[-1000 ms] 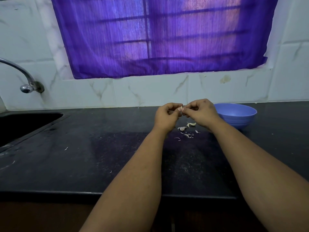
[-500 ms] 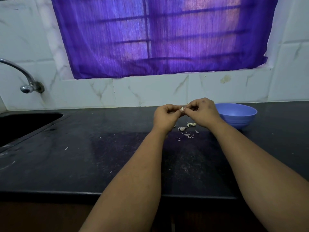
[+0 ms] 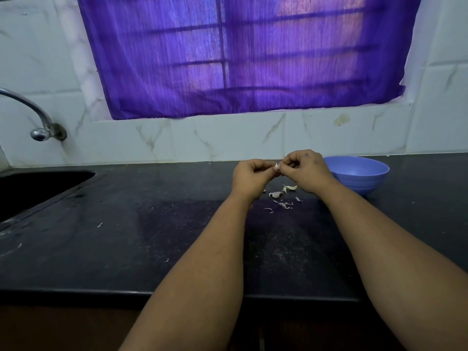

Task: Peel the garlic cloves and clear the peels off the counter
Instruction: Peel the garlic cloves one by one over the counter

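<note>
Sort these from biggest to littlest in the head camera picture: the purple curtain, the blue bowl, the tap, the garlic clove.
1. purple curtain
2. blue bowl
3. tap, only partly in frame, so unsure against the bowl
4. garlic clove, pinched between both hands

Bowl just beside right hand.

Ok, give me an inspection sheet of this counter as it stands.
Surface: black counter, dusty, with small white flecks.
Job's things: garlic clove pinched between both hands above the counter; peels scattered beneath them.
Clutter: blue bowl right of the hands; contents not visible.
Hands: left hand and right hand both grip the clove.
Cables: nothing seen.
Surroundings: sink and tap at left, purple curtain over the window, marbled tiles.
</note>
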`<state>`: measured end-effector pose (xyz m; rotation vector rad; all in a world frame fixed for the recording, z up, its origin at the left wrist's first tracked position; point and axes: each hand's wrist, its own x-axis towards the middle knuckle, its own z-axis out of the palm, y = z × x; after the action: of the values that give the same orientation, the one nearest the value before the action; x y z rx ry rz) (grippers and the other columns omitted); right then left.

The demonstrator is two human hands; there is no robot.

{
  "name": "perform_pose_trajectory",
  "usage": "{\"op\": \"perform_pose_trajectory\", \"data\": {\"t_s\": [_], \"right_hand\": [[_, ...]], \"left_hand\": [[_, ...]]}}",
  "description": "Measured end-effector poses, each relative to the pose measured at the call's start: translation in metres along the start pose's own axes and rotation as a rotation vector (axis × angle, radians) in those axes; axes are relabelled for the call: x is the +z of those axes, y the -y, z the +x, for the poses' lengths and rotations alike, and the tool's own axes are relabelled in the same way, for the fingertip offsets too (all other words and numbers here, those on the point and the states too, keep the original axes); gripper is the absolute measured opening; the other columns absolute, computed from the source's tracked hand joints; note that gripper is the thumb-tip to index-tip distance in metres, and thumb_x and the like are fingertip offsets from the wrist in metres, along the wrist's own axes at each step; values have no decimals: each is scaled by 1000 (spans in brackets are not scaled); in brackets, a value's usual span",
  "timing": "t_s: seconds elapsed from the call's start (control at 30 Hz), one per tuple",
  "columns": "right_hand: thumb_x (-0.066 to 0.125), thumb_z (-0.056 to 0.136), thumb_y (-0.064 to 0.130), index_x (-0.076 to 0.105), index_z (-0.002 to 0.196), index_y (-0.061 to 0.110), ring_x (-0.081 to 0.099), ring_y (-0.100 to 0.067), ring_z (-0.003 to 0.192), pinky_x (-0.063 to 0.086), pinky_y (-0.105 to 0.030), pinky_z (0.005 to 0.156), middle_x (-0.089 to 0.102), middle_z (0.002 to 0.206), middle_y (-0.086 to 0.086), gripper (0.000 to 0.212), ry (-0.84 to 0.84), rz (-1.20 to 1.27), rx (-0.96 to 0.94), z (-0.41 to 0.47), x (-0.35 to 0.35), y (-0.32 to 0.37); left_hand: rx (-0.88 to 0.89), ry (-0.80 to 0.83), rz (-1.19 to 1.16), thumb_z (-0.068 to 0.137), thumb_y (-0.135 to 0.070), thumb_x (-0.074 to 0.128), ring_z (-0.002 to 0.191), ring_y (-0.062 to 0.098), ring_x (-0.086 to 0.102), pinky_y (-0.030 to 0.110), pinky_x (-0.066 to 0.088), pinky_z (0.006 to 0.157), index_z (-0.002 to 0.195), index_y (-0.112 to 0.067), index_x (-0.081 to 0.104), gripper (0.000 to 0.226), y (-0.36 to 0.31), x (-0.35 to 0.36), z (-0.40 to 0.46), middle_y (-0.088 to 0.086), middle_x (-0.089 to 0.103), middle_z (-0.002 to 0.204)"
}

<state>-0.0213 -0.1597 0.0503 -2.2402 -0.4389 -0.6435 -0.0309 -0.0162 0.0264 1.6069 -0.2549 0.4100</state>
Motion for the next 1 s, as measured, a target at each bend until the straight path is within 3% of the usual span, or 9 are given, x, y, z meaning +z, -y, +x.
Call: {"op": "perform_pose_trajectory", "data": {"t_s": [0.13, 0.3, 0.4, 0.5, 0.63, 0.77, 0.83, 1.0], "right_hand": [[64, 87, 21, 72, 83, 8, 54, -13, 72, 40, -24, 60, 66, 76, -2, 15, 5, -11, 9, 1, 0, 0], [61, 89, 22, 72, 84, 11, 49, -3, 61, 36, -17, 55, 60, 67, 6, 16, 17, 23, 43, 3, 1, -1], [60, 90, 22, 72, 86, 12, 54, -8, 68, 42, -21, 61, 66, 75, 2, 17, 30, 33, 63, 3, 1, -1], [57, 91, 21, 72, 85, 13, 64, -14, 79, 50, -29, 74, 72, 82, -1, 19, 51, 156, 103, 5, 1, -2], [63, 91, 32, 72, 84, 14, 62, -12, 77, 48, -26, 73, 71, 81, 1, 22, 30, 145, 69, 2, 2, -1], [69, 88, 25, 71, 89, 12, 54, -7, 69, 42, -21, 66, 66, 79, 1, 14, 17, 105, 41, 1, 1, -2], [66, 90, 23, 71, 89, 13, 51, -2, 66, 40, -19, 63, 63, 76, 4, 11, 26, 99, 36, 1, 0, -2], [62, 90, 22, 68, 82, 17, 50, -4, 64, 38, -18, 58, 59, 71, 7, 11, 17, 64, 53, 2, 1, -3]], "left_hand": [[-3, 6, 13, 84, -6, 70, 86, 18, 72, 47, 55, 86, 81, -15, 73, 10, 0, 1, 1, 4, 74, 79], [-17, 29, -60, 88, 5, 60, 77, 10, 71, 29, 57, 84, 89, -1, 69, 11, 0, 2, 3, 3, 72, 76], [-23, 39, -30, 87, 0, 64, 86, 17, 71, 42, 54, 87, 90, -5, 70, 8, 2, 2, 4, 4, 74, 80], [-20, 10, -16, 84, -2, 69, 93, 26, 70, 46, 53, 88, 98, -2, 69, 14, 4, 2, 5, 13, 73, 91], [5, 11, 22, 89, 0, 63, 74, 8, 66, 37, 54, 83, 103, -1, 69, 15, 5, 2, 7, 5, 69, 79], [11, 32, 31, 91, 1, 60, 67, 2, 65, 25, 55, 78, 107, 1, 68, 18, 7, 2, 9, 3, 69, 81], [7, 41, 7, 91, 2, 59, 64, -1, 63, 16, 55, 75, 109, 5, 66, 20, 7, 2, 9, 3, 68, 83], [-17, 83, -35, 94, 0, 56, 69, 2, 65, 15, 54, 75, 112, 5, 65, 21, 6, 2, 8, 8, 68, 94]]}}
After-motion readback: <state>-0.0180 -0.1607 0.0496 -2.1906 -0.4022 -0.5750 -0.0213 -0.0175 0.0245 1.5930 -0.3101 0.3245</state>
